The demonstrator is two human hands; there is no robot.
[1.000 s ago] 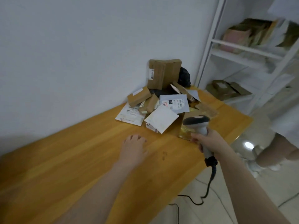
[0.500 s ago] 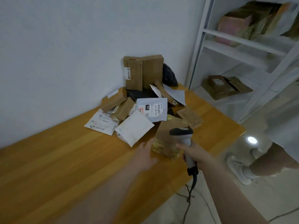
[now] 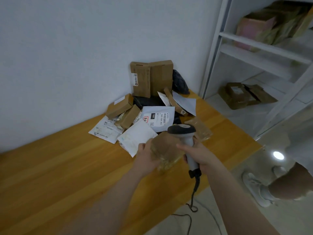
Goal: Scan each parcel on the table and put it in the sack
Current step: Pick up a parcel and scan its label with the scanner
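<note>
My left hand (image 3: 147, 156) grips a brown padded parcel (image 3: 165, 148) by its left edge and holds it just above the wooden table (image 3: 55, 167). My right hand (image 3: 199, 154) holds a grey barcode scanner (image 3: 183, 133) by its handle, its head just over the parcel's far right corner. Behind them a pile of parcels lies against the wall: a white envelope (image 3: 136, 137), a labelled white mailer (image 3: 158, 118), small cardboard boxes (image 3: 120, 107) and a tall upright box (image 3: 151, 78). No sack is in view.
White shelving (image 3: 254, 44) with more boxes stands to the right of the table. Another person's leg and white shoe (image 3: 257, 189) are on the floor at the right. The scanner's black cable (image 3: 193, 200) hangs off the table's front edge.
My left hand moved from the bare tabletop to the brown padded parcel, took hold of it and lifted it. The scanner stayed in my right hand near the parcel.
</note>
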